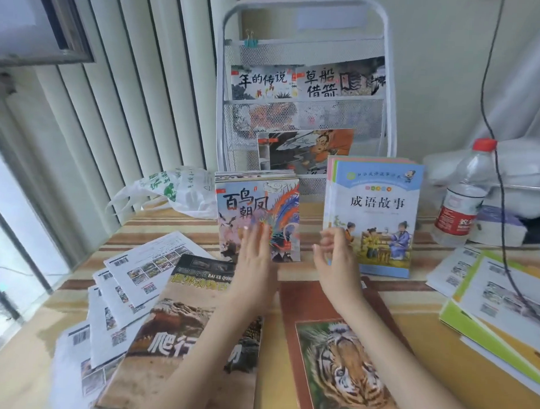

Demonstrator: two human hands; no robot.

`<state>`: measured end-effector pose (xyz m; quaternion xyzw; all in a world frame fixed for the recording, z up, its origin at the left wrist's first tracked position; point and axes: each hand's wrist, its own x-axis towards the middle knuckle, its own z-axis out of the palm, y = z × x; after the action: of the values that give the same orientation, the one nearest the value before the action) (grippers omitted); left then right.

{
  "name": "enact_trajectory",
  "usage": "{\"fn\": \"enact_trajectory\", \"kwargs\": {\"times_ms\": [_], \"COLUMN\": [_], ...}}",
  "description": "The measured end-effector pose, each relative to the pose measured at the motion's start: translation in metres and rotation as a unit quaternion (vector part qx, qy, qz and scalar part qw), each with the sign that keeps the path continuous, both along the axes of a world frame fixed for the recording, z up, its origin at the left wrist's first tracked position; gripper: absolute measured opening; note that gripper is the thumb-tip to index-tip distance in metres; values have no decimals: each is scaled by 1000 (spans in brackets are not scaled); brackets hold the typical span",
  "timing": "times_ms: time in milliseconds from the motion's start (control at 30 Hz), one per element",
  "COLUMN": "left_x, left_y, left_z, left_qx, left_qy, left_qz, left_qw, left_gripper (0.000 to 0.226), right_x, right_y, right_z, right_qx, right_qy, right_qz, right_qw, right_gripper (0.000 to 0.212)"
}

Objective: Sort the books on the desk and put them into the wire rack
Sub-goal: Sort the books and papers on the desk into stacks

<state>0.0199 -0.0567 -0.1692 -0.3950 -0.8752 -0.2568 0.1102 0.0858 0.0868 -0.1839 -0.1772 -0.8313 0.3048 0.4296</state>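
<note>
A white wire rack (308, 46) stands at the back of the desk with two picture books (306, 80) in its upper pocket and another book (307, 150) lower down. In front of it lie a stack topped by a phoenix-cover book (281, 204) and a stack topped by a light-blue storybook (382, 208). Nearer me lie a reptile book (179, 323) and a tiger book (342, 366). My left hand (256, 265) hovers flat over the phoenix stack's near edge, holding nothing. My right hand (334, 261) is loosely curled beside the blue stack, holding nothing.
Printed sheets (131, 279) are spread at the left. A white-green plastic bag (174, 188) lies behind them. A water bottle (465, 196) with a red cap stands at the right, a black cable (502, 182) hangs past it, and green folders with papers (497, 316) lie at the right edge.
</note>
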Motion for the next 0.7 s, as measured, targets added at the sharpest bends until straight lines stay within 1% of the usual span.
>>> {"fn": "enact_trajectory", "kwargs": {"times_ms": [33,67,133,200,267,300,333,367,400,433,467,500,533,567,600,633,667,700], "left_x": [16,30,54,67,71,71,71,71,72,74,76,76,76,78,81,87,96,105], "left_y": [2,4,10,13,14,14,13,12,10,7,3,-2,-9,-17,-25,-31,-38,-43], "left_z": [0,-3,-11,-19,-23,-23,-20,-15,-10,-4,1,4,6,9,11,12,15,16], "left_qx": [-43,-90,-174,-212,-195,-156,-91,-7,79,152,209,257,299,329,345,343,316,274], "left_qy": [-13,-25,-89,-130,-133,-152,-198,-263,-325,-380,-418,-449,-487,-536,-584,-617,-632,-633], "left_qz": [-27,-43,-49,-33,-14,-9,-10,-14,-18,-22,-20,-15,-16,-29,-59,-92,-121,-142], "left_qw": [999,995,980,968,972,976,976,965,942,912,884,856,821,777,733,703,698,710], "left_gripper": [66,70,79,86,86,84,79,71,61,53,49,48,49,49,47,43,38,34], "right_x": [16,32,66,100,131,143,154,162,168,172,175,178,180,183,186,188,190,191], "right_y": [3,6,9,12,13,12,10,6,3,0,-2,-3,-4,-4,-4,-4,-5,-5], "right_z": [-2,-4,-7,-7,-3,0,2,4,5,7,8,10,10,10,10,11,10,11], "right_qx": [-12,-30,-68,-90,-106,-136,-189,-254,-317,-359,-380,-391,-402,-413,-425,-436,-443,-437], "right_qy": [-13,-35,-87,-154,-212,-223,-220,-201,-175,-154,-144,-132,-121,-111,-99,-88,-83,-87], "right_qz": [-6,-14,-28,-51,-77,-76,-59,-27,7,31,45,53,57,62,69,77,84,87], "right_qw": [1000,999,993,983,968,962,955,946,932,920,913,909,906,902,897,892,889,891], "right_gripper": [18,18,22,26,29,29,30,30,30,29,28,28,28,27,25,23,23,24]}}
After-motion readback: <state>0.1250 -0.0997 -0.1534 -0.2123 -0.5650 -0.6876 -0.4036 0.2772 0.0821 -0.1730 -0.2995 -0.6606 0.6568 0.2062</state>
